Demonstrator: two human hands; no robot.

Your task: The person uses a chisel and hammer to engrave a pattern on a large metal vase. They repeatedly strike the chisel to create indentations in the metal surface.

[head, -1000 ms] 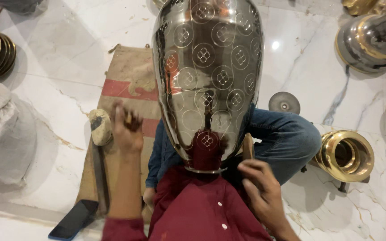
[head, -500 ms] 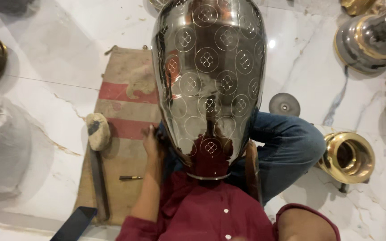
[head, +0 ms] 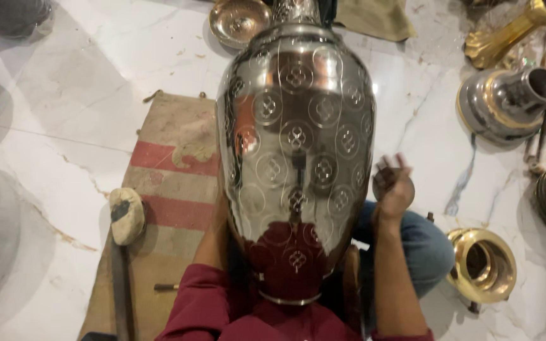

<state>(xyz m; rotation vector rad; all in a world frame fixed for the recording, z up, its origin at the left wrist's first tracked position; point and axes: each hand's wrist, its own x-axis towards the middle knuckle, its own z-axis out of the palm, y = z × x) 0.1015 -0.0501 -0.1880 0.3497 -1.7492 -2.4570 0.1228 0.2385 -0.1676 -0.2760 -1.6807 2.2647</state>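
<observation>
Right hand (head: 392,184) raised just right of the large metal vase (head: 295,151), fingers loosely spread, holding nothing. Left hand hidden behind the vase; grip cannot be told. Mallet (head: 125,218) and small punch (head: 165,287) lie left of the vase on the burlap mat (head: 172,158); brass ring (head: 481,265) to its right. Vase stands in the lap, polished, covered in engraved circular motifs

I see a large engraved metal vase (head: 296,151) filling the frame's centre. My right hand (head: 393,186) hovers just right of it, fingers (head: 387,165) spread and blurred. My left arm disappears behind the vase; a mallet (head: 124,218) lies lower left on the striped mat (head: 172,164).
</observation>
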